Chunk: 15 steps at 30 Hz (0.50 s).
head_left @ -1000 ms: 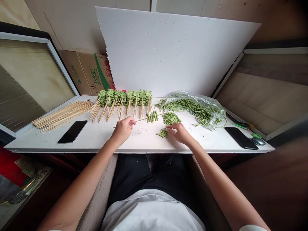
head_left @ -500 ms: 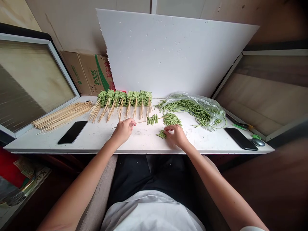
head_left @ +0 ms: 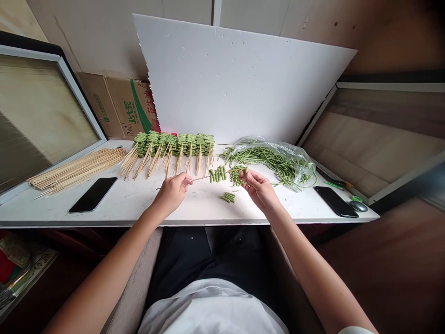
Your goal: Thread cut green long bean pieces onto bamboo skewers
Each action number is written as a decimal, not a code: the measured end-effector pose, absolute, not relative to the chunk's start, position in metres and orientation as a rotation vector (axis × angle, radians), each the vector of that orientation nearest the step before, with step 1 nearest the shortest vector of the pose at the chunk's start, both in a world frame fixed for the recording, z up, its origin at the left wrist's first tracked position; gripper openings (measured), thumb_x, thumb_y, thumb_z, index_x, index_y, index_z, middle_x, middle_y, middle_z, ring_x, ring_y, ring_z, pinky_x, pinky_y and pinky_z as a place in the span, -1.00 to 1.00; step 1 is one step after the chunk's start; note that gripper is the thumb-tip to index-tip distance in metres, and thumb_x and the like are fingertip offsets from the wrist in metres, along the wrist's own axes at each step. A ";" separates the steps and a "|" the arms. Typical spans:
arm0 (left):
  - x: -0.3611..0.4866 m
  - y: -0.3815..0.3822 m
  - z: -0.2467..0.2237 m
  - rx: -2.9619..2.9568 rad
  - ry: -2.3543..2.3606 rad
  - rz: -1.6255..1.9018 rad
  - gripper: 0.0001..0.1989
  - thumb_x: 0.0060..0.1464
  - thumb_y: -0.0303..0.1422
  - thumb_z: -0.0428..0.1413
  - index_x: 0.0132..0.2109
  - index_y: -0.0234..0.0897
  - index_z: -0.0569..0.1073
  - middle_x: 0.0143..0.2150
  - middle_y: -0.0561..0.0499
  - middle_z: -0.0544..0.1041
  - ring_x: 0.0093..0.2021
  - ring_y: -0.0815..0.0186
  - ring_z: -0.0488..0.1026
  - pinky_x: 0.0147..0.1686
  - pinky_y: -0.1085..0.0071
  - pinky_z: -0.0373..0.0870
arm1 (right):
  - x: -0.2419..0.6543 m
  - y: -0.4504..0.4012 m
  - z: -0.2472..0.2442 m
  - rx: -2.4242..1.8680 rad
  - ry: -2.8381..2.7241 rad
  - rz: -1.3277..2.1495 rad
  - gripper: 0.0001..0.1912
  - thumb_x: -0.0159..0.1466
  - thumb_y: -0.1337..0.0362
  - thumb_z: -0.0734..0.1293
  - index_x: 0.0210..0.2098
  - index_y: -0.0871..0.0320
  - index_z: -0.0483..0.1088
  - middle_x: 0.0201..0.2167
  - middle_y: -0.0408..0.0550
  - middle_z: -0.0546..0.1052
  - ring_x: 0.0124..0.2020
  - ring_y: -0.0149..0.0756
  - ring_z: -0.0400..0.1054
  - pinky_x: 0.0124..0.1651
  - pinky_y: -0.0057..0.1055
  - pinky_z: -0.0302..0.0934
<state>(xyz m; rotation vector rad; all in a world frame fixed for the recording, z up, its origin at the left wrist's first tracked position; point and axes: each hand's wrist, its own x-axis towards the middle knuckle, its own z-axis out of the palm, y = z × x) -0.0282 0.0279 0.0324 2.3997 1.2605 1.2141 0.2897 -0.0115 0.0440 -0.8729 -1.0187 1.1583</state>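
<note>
Lifted off the tabletop since the earlier frame, the right hand [head_left: 260, 190] pinches narrowly beside the cut yardlong beans [head_left: 238, 177]; whether it holds one cannot be told. The left hand [head_left: 172, 195] grips a bamboo skewer [head_left: 200, 178] level, its threaded bean pieces [head_left: 218, 174] held close to that pile.

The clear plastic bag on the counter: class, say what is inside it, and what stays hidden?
Long green beans lie inside the clear plastic bag, some trailing out at its left end. The crumpled plastic covers the beans deeper in, so how many it holds cannot be seen.

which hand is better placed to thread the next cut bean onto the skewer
Probably the right hand: it is at the pile of cut green beans, while the left hand grips the bamboo skewer.
</note>
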 end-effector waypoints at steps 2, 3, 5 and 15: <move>-0.026 0.025 0.034 2.410 1.258 1.218 -0.79 0.28 -0.45 0.00 -0.21 -0.22 0.54 -0.43 0.04 0.56 -0.45 0.29 0.49 -0.38 0.42 0.34 | 0.288 -0.014 0.046 -0.844 -1.017 1.160 -0.61 0.07 -0.03 0.65 -0.17 -0.03 0.65 -0.14 -0.09 0.66 -0.05 -0.21 0.52 -0.11 -0.34 0.43; -0.026 0.024 0.035 2.413 1.255 1.219 -0.79 0.27 -0.46 0.00 -0.21 -0.22 0.54 -0.43 0.03 0.57 -0.43 0.28 0.51 -0.37 0.42 0.36 | 0.288 -0.015 0.047 -0.833 -1.014 1.163 -0.61 0.08 -0.03 0.64 -0.16 -0.04 0.65 -0.13 -0.10 0.66 -0.03 -0.21 0.52 -0.11 -0.35 0.43; -0.025 0.022 0.036 2.413 1.254 1.214 -0.78 0.24 -0.48 0.00 -0.21 -0.23 0.54 -0.41 0.03 0.59 -0.39 0.27 0.54 -0.33 0.43 0.40 | 0.287 -0.017 0.049 -0.816 -1.003 1.168 -0.63 0.10 -0.03 0.64 -0.16 -0.05 0.65 -0.12 -0.12 0.66 0.00 -0.21 0.51 -0.11 -0.36 0.42; -0.026 0.023 0.034 2.428 1.282 1.162 -0.70 0.10 -0.62 -0.01 -0.17 -0.23 0.55 -0.28 0.01 0.67 -0.28 0.25 0.61 -0.24 0.42 0.46 | 0.283 -0.020 0.052 -0.811 -0.985 1.193 -0.68 0.12 0.00 0.64 -0.19 -0.05 0.67 -0.06 -0.09 0.69 0.14 -0.11 0.49 -0.06 -0.33 0.42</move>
